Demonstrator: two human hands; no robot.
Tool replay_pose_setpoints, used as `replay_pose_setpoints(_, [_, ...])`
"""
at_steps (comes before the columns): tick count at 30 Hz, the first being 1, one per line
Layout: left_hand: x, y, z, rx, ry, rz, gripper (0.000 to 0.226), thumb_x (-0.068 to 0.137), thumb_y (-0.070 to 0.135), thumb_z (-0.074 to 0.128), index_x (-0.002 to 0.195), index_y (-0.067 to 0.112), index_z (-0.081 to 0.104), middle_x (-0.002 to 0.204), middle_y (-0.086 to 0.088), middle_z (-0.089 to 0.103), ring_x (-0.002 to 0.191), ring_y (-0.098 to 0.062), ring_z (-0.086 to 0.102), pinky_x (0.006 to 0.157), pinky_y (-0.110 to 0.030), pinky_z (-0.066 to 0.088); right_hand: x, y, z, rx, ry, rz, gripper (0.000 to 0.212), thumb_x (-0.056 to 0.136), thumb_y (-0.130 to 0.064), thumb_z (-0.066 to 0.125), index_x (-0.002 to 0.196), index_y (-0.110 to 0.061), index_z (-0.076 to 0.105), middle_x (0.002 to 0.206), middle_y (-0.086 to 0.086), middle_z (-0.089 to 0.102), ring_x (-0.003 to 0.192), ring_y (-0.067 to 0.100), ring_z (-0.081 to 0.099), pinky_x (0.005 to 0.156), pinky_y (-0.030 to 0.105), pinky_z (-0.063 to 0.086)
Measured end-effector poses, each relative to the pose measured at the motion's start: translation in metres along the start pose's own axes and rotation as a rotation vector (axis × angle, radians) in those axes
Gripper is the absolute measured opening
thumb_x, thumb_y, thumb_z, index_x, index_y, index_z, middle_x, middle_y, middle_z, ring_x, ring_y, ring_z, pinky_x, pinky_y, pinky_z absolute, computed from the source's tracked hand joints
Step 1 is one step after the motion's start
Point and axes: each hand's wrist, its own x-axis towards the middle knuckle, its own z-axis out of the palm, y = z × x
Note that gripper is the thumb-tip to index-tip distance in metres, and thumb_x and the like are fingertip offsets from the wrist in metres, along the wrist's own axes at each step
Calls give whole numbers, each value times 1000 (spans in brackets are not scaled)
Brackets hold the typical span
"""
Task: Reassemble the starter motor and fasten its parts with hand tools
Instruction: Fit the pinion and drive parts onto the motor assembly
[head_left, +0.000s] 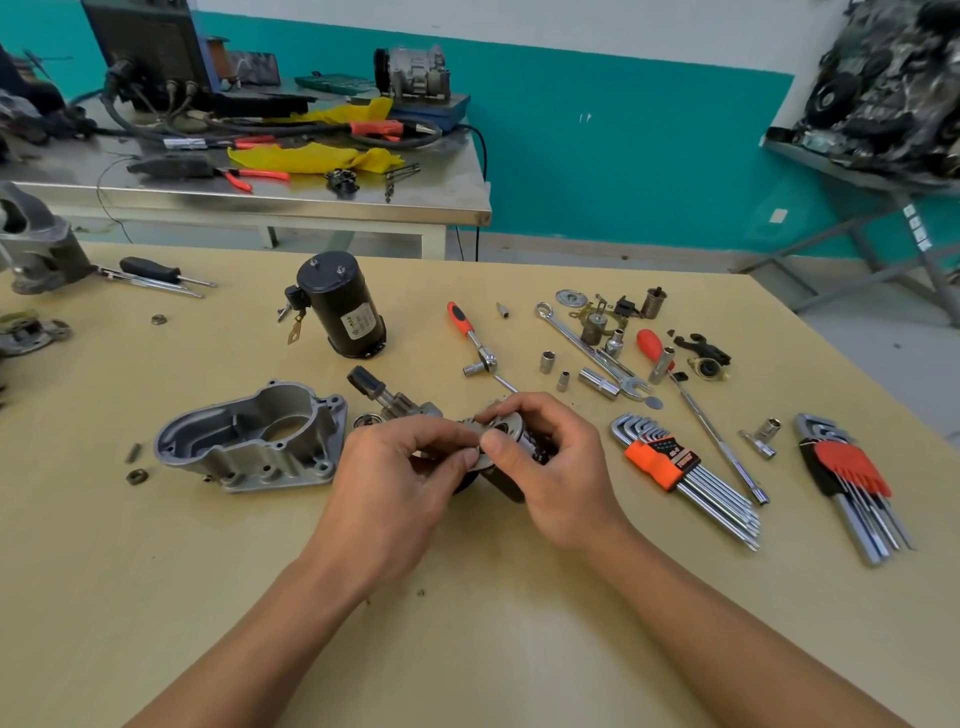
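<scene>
Both hands met over the near middle of the bench (467, 639). The right hand (553, 470) curled round a dark cylindrical motor part (511, 480), while the left hand (395, 470) pinched what looked like a small toothed piece (469, 425) against its metal end. To seat the piece well, it likely had to stay square to the bore and be turned gently until it meshed. The aluminium housing (249, 436) lay to the left, the black motor body (343, 312) beyond, and the hex keys (670, 465) to the right.

The person's left forearm (270, 623) comes in from 7 o'clock and the right forearm (727, 639) from 5 o'clock, both bare all the way to the picture's edge. The left hand (400, 480) and right hand (558, 470) are bare too, with short, trimmed thumbnails.
</scene>
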Motion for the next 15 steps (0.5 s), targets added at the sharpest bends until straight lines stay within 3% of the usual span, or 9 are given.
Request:
replay_pose_setpoints(9, [1,2,-4,-51,-19,-36,23,86,13,75,83,36,75,79,22,74,78,1,70,64,-6,49,-6,5,7,-95,73,-81,28,79,-45,77,101,-31,66,87,-7,70,78,13,69,65,17,52])
replay_pose_setpoints(15, [1,-1,-4,-25,-13,-51,29,83,10,77,84,39,73,85,29,71,82,5,68,67,-3,47,-7,8,7,-108,99,-105,43,68,-45,87,103,-33,66,95,-13,72,88,12,72,72,17,55])
